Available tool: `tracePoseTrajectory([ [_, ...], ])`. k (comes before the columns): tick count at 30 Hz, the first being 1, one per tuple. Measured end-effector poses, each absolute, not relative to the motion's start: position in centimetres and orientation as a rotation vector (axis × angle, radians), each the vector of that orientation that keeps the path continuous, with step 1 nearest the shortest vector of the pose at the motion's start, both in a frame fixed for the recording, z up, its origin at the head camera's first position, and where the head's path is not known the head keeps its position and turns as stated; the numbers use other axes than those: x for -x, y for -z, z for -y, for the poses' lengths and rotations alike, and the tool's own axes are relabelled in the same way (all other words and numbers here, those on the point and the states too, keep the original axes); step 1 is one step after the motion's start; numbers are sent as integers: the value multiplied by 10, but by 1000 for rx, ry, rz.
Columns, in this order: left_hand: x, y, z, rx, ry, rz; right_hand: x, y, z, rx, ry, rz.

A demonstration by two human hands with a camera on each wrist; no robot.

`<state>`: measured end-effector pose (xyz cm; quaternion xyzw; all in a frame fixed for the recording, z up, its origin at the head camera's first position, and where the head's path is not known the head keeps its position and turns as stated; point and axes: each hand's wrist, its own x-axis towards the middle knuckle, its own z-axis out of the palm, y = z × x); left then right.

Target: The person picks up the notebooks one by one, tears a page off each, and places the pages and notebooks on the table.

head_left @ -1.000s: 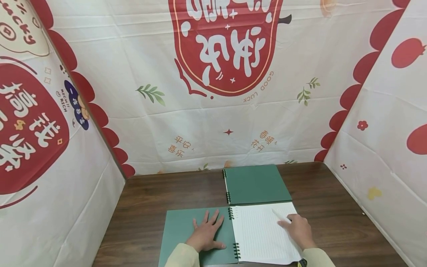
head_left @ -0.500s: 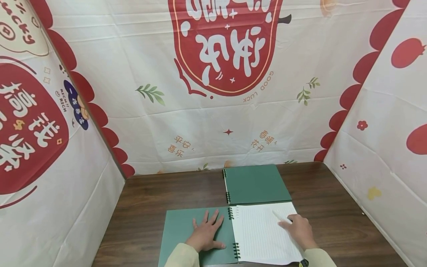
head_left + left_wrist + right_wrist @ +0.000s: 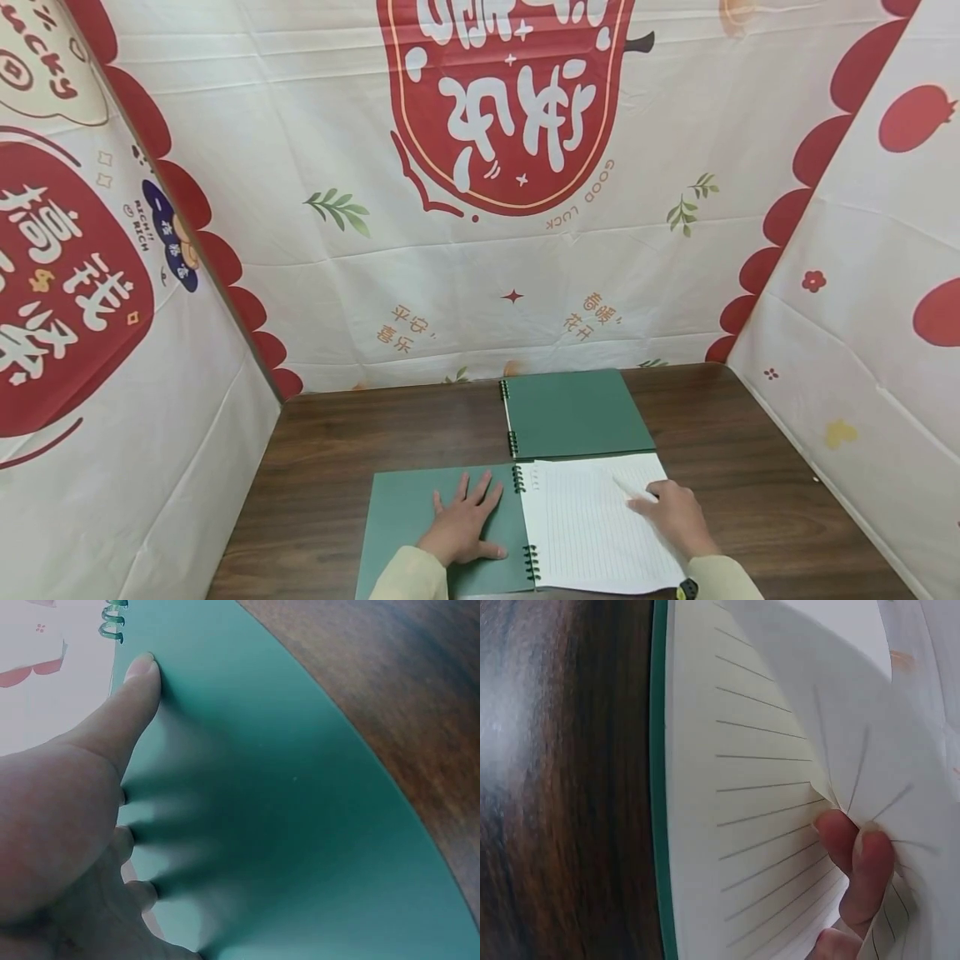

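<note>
Left hand point(image 3: 462, 531) spread on green cover point(image 3: 401, 508) of open notebook point(image 3: 581, 525), near side of table point(image 3: 330, 442), likely bracing it flat; closed notebook point(image 3: 581, 414) just behind its right half. Right hand point(image 3: 678, 521) pinches a lined page point(image 3: 855, 705), likely to hold it lifted.

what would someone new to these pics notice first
Most likely the big red emblem on the white cloth behind the table. Next, perhaps, the open notebook at the near side, where the left hand lies spread on its green cover and the right hand pinches a lined page. Just beyond those pages sits a closed green notebook.
</note>
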<state>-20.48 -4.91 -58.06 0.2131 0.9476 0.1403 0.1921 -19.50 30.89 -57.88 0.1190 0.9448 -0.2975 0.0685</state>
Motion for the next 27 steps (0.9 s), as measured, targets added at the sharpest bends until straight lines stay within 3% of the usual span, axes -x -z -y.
tracePoseTrajectory([
  [27,205,579,50,-602,-379,-2667,191,582,-332,-443,988,-2773],
])
